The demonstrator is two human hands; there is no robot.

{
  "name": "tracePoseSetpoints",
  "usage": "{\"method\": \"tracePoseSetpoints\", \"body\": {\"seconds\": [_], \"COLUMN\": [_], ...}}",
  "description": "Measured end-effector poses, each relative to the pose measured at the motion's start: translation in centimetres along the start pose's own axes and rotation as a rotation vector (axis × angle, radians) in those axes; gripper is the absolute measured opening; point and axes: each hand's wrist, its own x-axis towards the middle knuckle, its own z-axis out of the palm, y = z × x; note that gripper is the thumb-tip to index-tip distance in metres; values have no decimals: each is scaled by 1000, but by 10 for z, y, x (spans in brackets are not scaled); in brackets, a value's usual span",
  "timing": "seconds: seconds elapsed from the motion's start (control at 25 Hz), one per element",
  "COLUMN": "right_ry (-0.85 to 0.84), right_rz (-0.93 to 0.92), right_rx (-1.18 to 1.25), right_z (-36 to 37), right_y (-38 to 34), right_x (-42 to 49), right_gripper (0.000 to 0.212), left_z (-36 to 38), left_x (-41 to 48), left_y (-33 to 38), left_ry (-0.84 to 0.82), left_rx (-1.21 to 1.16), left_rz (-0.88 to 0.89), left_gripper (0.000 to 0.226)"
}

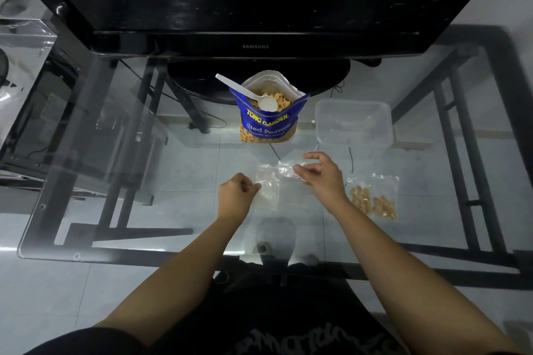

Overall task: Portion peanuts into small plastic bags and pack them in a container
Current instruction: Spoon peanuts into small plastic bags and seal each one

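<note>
An open blue peanut bag [269, 124] stands at the middle of the glass table, with a white plastic spoon [248, 94] resting in its mouth on the peanuts. Empty clear small bags [272, 184] lie in front of it. My left hand [236, 196] pinches the left edge of one empty bag, fingers closed. My right hand [320, 174] pinches the top of an empty bag at its right side. Two filled small bags of peanuts [373, 200] lie flat to the right. A clear plastic container [353, 124] stands empty behind them.
A black Samsung monitor [255, 3] and its round base fill the back of the glass table [115, 153]. The table's front edge runs just below my forearms. A clear plastic box [23, 37] stands at far left.
</note>
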Motion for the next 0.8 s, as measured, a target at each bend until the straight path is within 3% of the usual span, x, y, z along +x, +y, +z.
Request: {"method": "tracePoseSetpoints", "body": {"seconds": [0.12, 0.24, 0.36, 0.48, 0.8], "right_ry": [-71, -161, -239, -285, -316], "right_rz": [-66, -175, -236, -283, -305], "right_rx": [-56, -121, -204, -257, -128], "right_z": [-14, -23, -23, -20, -20], "right_y": [-14, -35, -55, -66, -69], "right_x": [-6, -15, -23, -25, -27], "right_gripper": [50, 67, 78, 85, 83], "left_z": [-3, -22, -50, -64, -69], "left_x": [-4, -3, 1, 2, -1], "left_y": [5, 31, 65, 80, 87], "left_ry": [86, 170, -234, -527, -602], "left_rx": [218, 0, -363, -348, -314], "left_rz": [27, 96, 113, 178, 194], "left_gripper": [47, 37, 19, 16, 14]}}
